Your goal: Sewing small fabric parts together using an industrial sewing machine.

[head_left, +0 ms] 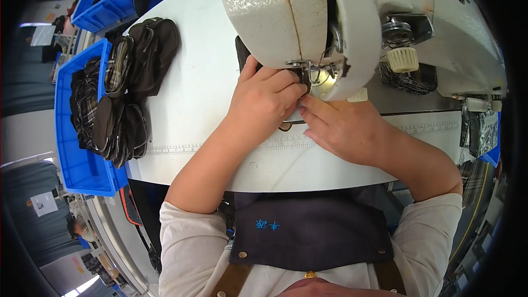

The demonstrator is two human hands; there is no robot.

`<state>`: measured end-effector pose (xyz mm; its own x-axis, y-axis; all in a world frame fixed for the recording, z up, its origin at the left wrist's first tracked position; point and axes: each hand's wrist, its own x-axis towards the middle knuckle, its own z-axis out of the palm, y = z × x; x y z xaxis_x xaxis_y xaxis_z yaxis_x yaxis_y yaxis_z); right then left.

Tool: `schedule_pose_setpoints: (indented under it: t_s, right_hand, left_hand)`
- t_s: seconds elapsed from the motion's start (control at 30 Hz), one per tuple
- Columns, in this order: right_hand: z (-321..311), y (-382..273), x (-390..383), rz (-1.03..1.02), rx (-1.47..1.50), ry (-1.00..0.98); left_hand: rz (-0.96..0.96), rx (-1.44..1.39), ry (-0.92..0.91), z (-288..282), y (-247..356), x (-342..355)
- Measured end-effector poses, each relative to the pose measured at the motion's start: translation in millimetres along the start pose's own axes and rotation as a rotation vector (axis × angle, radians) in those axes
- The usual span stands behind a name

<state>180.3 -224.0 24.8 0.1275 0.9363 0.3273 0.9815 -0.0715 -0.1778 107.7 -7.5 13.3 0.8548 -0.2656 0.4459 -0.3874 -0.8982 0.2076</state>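
Both hands meet under the head of a white sewing machine [275,16], close by its needle and presser foot [308,71]. My left hand [264,96] lies with bent fingers over a dark fabric piece [241,52], pressing it to the bed; most of the piece is hidden under the hand and machine. My right hand [344,126] has thumb and fingers closed together at the near edge of the work, touching the left fingertips. A small brown-edged loop [285,126] pokes out below the hands.
At the left, stacked dark and plaid fabric pieces [148,55] lie on the white table [198,71] and in a blue bin [91,170]. Another blue bin [104,11] stands behind. A tangle of dark thread [407,80] sits right of the needle. A ruler strip [170,148] crosses the table.
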Motion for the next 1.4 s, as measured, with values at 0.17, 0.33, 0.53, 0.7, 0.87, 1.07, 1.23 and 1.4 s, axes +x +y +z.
schedule_pose_setpoints:
  t_s: [0.17, 0.33, 0.53, 0.7, 0.87, 1.07, 1.23, 1.4]
  right_hand:
    - [6.2, 2.0, -1.7, -0.014, -0.003, 0.035]
    - [4.7, 0.2, -1.2, -0.005, -0.016, 0.004]
    - [-0.7, -0.2, 0.0, 0.005, -0.036, -0.045]
    - [-0.8, -1.4, -0.5, 0.0, -0.069, -0.008]
    - [1.9, -0.6, -1.3, 0.002, -0.057, -0.013]
    - [4.8, 1.0, -0.1, -0.013, -0.049, 0.015]
    - [-4.4, -0.2, 0.5, 0.005, 0.01, -0.066]
    - [-1.0, -0.5, -3.0, 0.058, -0.002, -0.095]
  left_hand:
    - [0.009, 0.004, -0.001, -0.9, 0.8, 1.5]
    - [0.05, 0.085, -0.047, -6.9, 6.1, 6.3]
    - [0.059, 0.1, -0.011, -2.8, 6.4, 2.5]
    - [0.056, 0.092, 0.02, -2.4, 1.4, 1.4]
    - [0.072, 0.062, -0.02, -2.5, -0.1, 1.4]
    - [0.034, 0.055, -0.054, -7.7, 7.5, 4.0]
    - [0.04, 0.084, -0.151, -16.2, 2.6, 1.9]
    - [0.02, -0.009, -0.181, -16.1, 0.8, 2.6]
